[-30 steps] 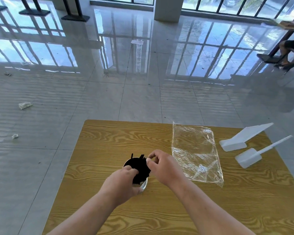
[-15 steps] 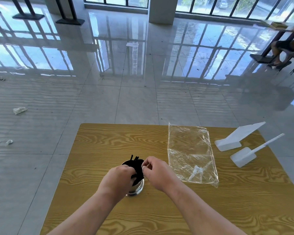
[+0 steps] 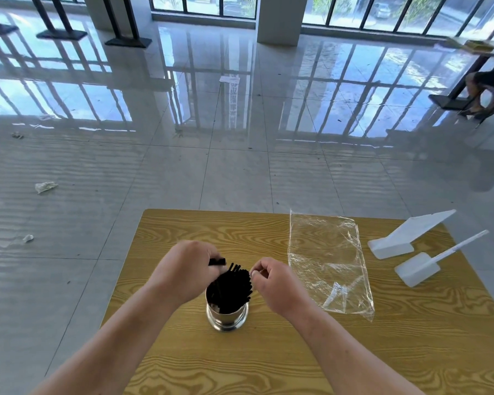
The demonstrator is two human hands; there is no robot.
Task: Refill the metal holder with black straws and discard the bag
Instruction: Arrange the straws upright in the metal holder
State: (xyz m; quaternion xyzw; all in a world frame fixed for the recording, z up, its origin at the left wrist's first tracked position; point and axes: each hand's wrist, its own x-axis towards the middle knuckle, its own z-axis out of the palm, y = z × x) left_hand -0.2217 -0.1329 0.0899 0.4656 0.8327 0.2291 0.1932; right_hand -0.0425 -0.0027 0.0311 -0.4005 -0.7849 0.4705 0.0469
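A shiny metal holder (image 3: 226, 317) stands upright on the wooden table (image 3: 268, 360), packed with black straws (image 3: 231, 289) that stick out of its top. My left hand (image 3: 183, 269) is just left of the bundle, its fingers closed on a few black straws whose ends poke out past the fingers. My right hand (image 3: 274, 280) is at the right side of the bundle, fingertips pinched at the straw tips. The clear plastic bag (image 3: 328, 263) lies flat and empty on the table to the right of my hands.
Two white plastic sign stands (image 3: 405, 238) (image 3: 419, 266) lie at the table's right edge. The glossy tiled floor carries scraps of paper (image 3: 44, 186) on the left. A seated person's legs (image 3: 488, 86) show at the far right by another table.
My left hand has lifted from the holder's side to the top left of the bundle and taken hold of a few straws. The holder is now uncovered and the view has tilted.
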